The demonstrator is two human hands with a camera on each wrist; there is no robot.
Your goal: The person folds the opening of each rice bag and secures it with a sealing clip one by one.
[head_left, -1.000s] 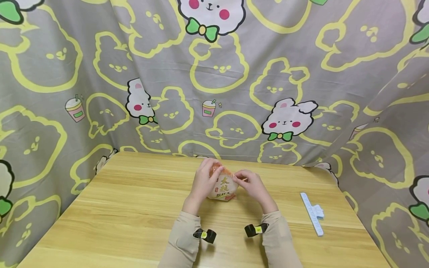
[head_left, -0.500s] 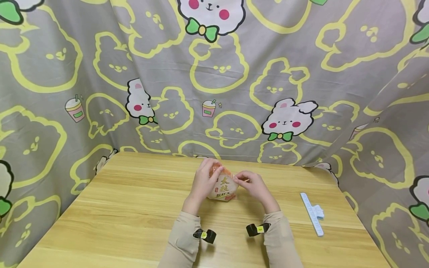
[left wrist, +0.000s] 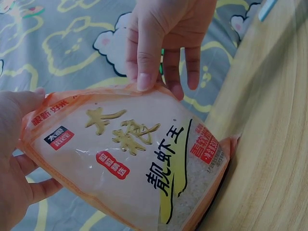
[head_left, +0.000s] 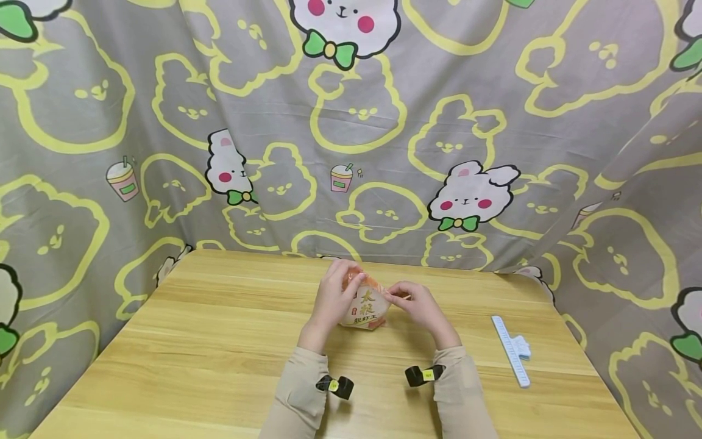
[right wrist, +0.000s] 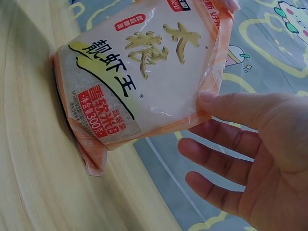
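Note:
A small bag of rice (head_left: 366, 308), pale with orange edges and gold lettering, stands upright on the wooden table. Grains show through a clear patch low on its front in the left wrist view. My left hand (head_left: 336, 292) pinches its upper left corner, thumb in front. At the upper right edge, my right hand (head_left: 414, 302) pinches the bag between thumb and index finger. The other fingers of the right hand (right wrist: 260, 149) are spread loosely, off the bag, in the right wrist view. The bag's back is hidden.
A light blue bag clip (head_left: 511, 350) with a ruled long bar lies on the table (head_left: 192, 341) to the right. A grey curtain (head_left: 378, 152) with cartoon prints hangs behind and beside the table. Each sleeve carries a black wrist camera (head_left: 336, 386).
My right hand and forearm have shifted slightly to the right, and the fingers now pinch a little lower along the bag's edge. The left hand stays in place.

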